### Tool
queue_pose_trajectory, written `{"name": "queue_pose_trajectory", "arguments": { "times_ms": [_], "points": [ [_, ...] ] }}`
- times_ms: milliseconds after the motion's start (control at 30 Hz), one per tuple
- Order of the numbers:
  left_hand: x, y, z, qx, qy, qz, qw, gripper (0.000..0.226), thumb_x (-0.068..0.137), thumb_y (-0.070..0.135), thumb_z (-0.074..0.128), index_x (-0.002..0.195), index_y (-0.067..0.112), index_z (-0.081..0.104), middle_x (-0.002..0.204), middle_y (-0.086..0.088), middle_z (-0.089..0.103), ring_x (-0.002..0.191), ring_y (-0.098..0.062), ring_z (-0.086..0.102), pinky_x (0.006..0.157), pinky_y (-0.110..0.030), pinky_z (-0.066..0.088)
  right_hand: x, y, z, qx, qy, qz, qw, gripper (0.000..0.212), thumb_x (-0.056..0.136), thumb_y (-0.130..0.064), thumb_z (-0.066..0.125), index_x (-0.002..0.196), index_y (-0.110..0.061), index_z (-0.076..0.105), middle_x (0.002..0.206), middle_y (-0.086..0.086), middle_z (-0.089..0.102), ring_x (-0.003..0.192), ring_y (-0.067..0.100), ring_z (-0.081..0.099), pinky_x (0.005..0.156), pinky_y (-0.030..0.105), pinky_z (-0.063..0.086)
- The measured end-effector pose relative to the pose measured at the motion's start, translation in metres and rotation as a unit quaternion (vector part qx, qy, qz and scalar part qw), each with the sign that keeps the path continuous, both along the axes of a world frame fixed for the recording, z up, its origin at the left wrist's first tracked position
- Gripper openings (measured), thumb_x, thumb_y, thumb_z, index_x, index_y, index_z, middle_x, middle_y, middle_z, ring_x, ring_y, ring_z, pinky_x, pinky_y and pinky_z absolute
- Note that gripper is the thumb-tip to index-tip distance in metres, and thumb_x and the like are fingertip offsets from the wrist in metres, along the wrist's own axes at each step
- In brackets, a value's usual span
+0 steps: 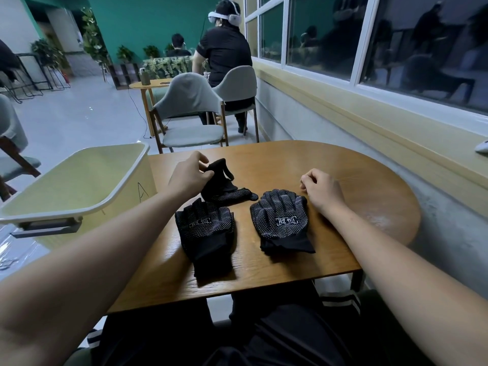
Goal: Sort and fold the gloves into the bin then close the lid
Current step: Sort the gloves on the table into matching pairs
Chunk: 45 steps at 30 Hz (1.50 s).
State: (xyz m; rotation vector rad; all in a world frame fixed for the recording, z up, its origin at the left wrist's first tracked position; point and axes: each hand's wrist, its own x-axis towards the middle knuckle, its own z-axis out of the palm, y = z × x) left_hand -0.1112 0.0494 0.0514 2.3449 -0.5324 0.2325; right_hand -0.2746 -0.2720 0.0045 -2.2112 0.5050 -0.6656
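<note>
The left hand (188, 175) reaches over the far left part of the wooden table (343, 180) and pinches a black glove (224, 186) by its cuff between thumb and fingertips. The cuff end is raised, while the dotted fingers of that glove trail down to the right and lie on the tabletop.

Just near of it lies a second dotted glove (206, 233), palm up, fingers pointing far and cuff toward the person. Its fingertips reach the held glove. To the right, apart from it, sits a small stack of gloves (281, 223), also palm up with a white printed mark on the palm.

The right hand (320, 188) rests on the table just right of that stack, its fingers curled in with nothing held.

A pale yellow bin (142, 186) stands against the left edge of the table, with a letter A drawn on its side. Whether the shallow white-rimmed surface on top is its lid or its open mouth, I cannot tell.

Far behind, a person wearing a headset (224, 48) sits at another table among grey chairs (190, 101). Windows (330, 35) run along the right wall.
</note>
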Motion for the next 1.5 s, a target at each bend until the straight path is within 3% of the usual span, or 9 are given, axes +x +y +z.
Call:
{"name": "queue_pose_trajectory", "arguments": {
  "times_ms": [167,367,567,800,900,1033,1267,1400,1500],
  "points": [
    [-0.003,-0.003,0.006,0.022,-0.058,-0.019,0.998,0.008,0.101,0.031,0.065,0.095,0.031,0.061,0.085,0.008,0.072,0.076,-0.013,0.071,0.065,-0.034,0.055,0.0,0.001,0.001,-0.001,0.0,-0.001,1.0,0.022,0.097,-0.027,0.057,0.08,-0.021,0.069,0.078,-0.008,0.076,0.082,0.016,0.073,0.084,0.035,0.056],
    [-0.011,-0.009,0.002,0.06,-0.035,-0.055,0.996,0.033,0.089,0.019,0.081,0.083,0.037,0.054,0.083,0.013,0.072,0.074,-0.012,0.07,0.066,-0.033,0.056,-0.001,0.002,0.002,0.005,0.001,0.002,1.0,0.023,0.097,-0.026,0.056,0.079,-0.02,0.068,0.079,-0.006,0.076,0.083,0.017,0.073,0.084,0.035,0.055],
    [-0.017,-0.015,0.0,0.077,-0.023,-0.053,0.995,0.044,0.083,0.02,0.088,0.104,0.026,0.049,0.086,0.011,0.073,0.077,-0.011,0.068,0.058,-0.029,0.046,-0.002,0.001,0.001,0.015,0.0,0.005,1.0,0.023,0.097,-0.027,0.055,0.079,-0.021,0.069,0.079,-0.006,0.076,0.082,0.017,0.073,0.084,0.038,0.057],
    [-0.007,-0.017,-0.001,0.097,0.028,0.009,0.995,0.051,0.095,0.052,0.072,0.132,0.021,0.054,0.114,0.0,0.071,0.101,-0.024,0.066,0.085,-0.039,0.052,-0.003,0.002,0.002,0.009,0.001,0.006,1.0,0.024,0.098,-0.027,0.055,0.078,-0.021,0.068,0.079,-0.006,0.076,0.082,0.017,0.073,0.083,0.037,0.057],
    [-0.005,-0.019,-0.001,0.121,0.054,0.014,0.991,0.059,0.094,0.058,0.071,0.137,0.02,0.057,0.122,-0.002,0.072,0.109,-0.025,0.067,0.086,-0.036,0.051,-0.002,0.002,0.003,0.007,0.001,0.004,1.0,0.024,0.098,-0.027,0.055,0.078,-0.021,0.068,0.079,-0.006,0.076,0.083,0.017,0.073,0.083,0.036,0.055],
    [-0.009,-0.025,0.0,0.111,0.068,-0.003,0.991,0.054,0.089,0.045,0.083,0.135,0.024,0.06,0.116,0.0,0.073,0.094,-0.021,0.07,0.068,-0.03,0.053,-0.002,0.002,0.002,0.018,0.001,0.006,1.0,0.023,0.098,-0.027,0.055,0.079,-0.021,0.068,0.079,-0.006,0.076,0.083,0.016,0.073,0.083,0.035,0.055],
    [-0.017,-0.037,0.009,0.091,0.035,-0.042,0.994,0.062,0.081,-0.002,0.078,0.135,0.024,0.061,0.096,0.011,0.068,0.096,-0.018,0.066,0.078,-0.031,0.055,-0.003,0.002,0.003,0.019,-0.001,0.007,1.0,0.023,0.098,-0.026,0.056,0.08,-0.02,0.069,0.08,-0.006,0.076,0.084,0.016,0.073,0.08,0.032,0.052],
    [-0.016,-0.04,0.016,0.077,0.061,-0.055,0.994,0.067,0.079,-0.002,0.079,0.138,0.025,0.06,0.103,0.004,0.066,0.1,-0.021,0.066,0.07,-0.028,0.054,-0.002,0.001,0.002,0.016,-0.001,0.004,1.0,0.022,0.097,-0.026,0.056,0.079,-0.021,0.069,0.079,-0.007,0.076,0.085,0.017,0.074,0.085,0.035,0.056],
    [-0.018,-0.042,0.02,0.039,0.082,-0.071,0.993,0.062,0.083,0.015,0.086,0.137,0.025,0.059,0.112,0.001,0.067,0.097,-0.019,0.065,0.064,-0.022,0.048,-0.002,0.001,0.002,0.019,-0.001,0.005,1.0,0.021,0.096,-0.026,0.057,0.079,-0.021,0.068,0.079,-0.008,0.076,0.085,0.017,0.074,0.087,0.037,0.057]
  ]
}}
